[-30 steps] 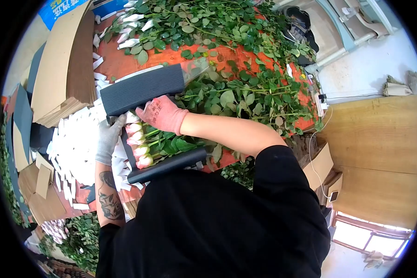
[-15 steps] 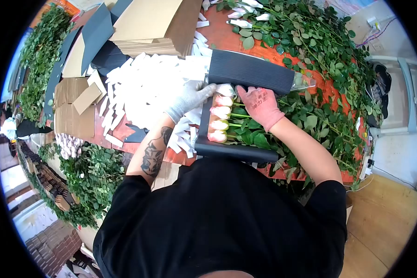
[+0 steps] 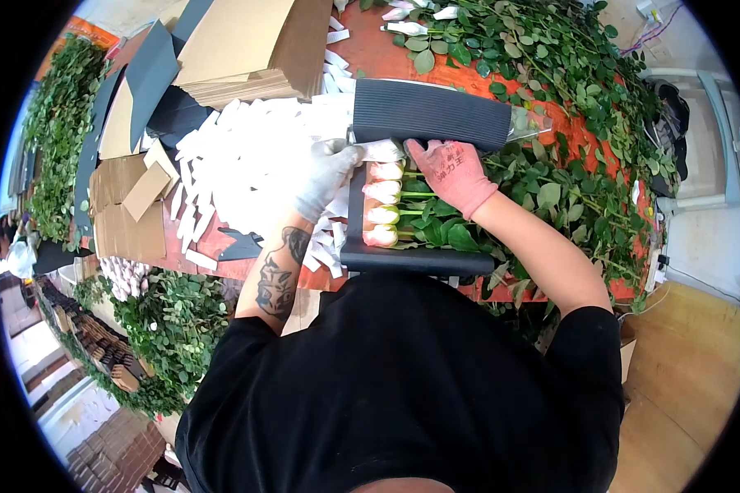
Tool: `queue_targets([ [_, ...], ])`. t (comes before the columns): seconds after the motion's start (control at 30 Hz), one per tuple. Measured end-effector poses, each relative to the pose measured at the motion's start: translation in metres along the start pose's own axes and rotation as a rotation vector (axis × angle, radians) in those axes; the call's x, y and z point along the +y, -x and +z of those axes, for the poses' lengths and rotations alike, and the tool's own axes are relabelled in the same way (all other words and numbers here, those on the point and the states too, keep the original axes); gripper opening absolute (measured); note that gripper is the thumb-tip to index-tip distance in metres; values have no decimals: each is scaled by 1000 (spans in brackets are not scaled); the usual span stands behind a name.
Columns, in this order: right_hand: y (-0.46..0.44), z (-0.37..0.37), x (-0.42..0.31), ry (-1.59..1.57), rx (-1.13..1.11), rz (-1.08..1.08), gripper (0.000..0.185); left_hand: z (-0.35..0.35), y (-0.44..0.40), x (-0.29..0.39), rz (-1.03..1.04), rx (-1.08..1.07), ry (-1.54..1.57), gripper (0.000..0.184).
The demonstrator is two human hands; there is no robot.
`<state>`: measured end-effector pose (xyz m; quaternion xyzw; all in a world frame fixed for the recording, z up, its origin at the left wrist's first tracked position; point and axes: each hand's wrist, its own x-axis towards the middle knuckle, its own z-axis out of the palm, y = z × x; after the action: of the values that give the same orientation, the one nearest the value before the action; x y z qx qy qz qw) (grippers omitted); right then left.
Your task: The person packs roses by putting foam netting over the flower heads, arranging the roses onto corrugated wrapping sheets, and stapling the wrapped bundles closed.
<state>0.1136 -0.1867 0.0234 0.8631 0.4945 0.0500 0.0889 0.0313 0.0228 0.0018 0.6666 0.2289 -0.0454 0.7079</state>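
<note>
Pink roses [image 3: 383, 192] lie on the red table [image 3: 378, 51], ribbed dark card [image 3: 432, 113] at twelve o'clock. Left hand [image 3: 325, 179], ten o'clock, and right hand [image 3: 455, 176], two o'clock, flank a white-wrapped bud [image 3: 383, 150]; whether either grips, one cannot tell. White slips [image 3: 238, 156]: nine o'clock.

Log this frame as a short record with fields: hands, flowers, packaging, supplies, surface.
left: pale-gloved left hand, fingers by one end of a white-wrapped bud
right: pink-gloved right hand, fingertips near its other end; exact grip unclear
flowers: four pink-edged heads in a row below the bud
packaging: dark ribbed flap above, dark rolled edge below
supplies: white strips, cardboard stack
surface: red tabletop
</note>
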Motion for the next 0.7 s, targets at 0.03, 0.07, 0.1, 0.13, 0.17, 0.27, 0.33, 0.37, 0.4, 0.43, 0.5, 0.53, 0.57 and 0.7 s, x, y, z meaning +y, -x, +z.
queue_targets([
  [0.03,0,0,0,1,-3,3,36,-7,3,-1,-9,19,-35,17],
  [0.07,1,1,0,-1,6,6,36,-15,6,-2,-16,41,-70,19],
  [0.1,2,2,-1,-6,14,8,37,-24,11,-4,26,93,-12,20],
  [0.13,3,6,-1,-10,16,6,37,-35,15,-6,70,149,43,23],
  [0.17,4,13,3,2,115,-32,35,-55,21,-2,9,187,-198,24],
  [0.27,3,12,4,5,204,-73,32,-74,53,17,174,244,-724,25],
  [0.33,2,5,3,5,190,-94,31,-55,80,42,483,185,-973,27],
  [0.37,0,3,2,12,138,-61,30,-30,89,59,666,40,-807,29],
  [0.4,-1,0,2,22,84,-30,29,-6,95,76,696,-143,-738,34],
  [0.43,-1,-1,1,-48,41,-1,34,4,85,50,960,-145,-894,38],
  [0.5,0,1,-1,-12,82,-38,31,20,80,45,748,-234,-1172,47],
  [0.53,2,2,3,22,123,-44,29,25,73,36,647,-240,-1287,52],
  [0.57,2,4,4,22,116,-50,30,24,68,27,651,-203,-1271,52],
  [0.7,1,-7,-3,53,40,6,24,21,64,11,645,-233,-1197,62],
])
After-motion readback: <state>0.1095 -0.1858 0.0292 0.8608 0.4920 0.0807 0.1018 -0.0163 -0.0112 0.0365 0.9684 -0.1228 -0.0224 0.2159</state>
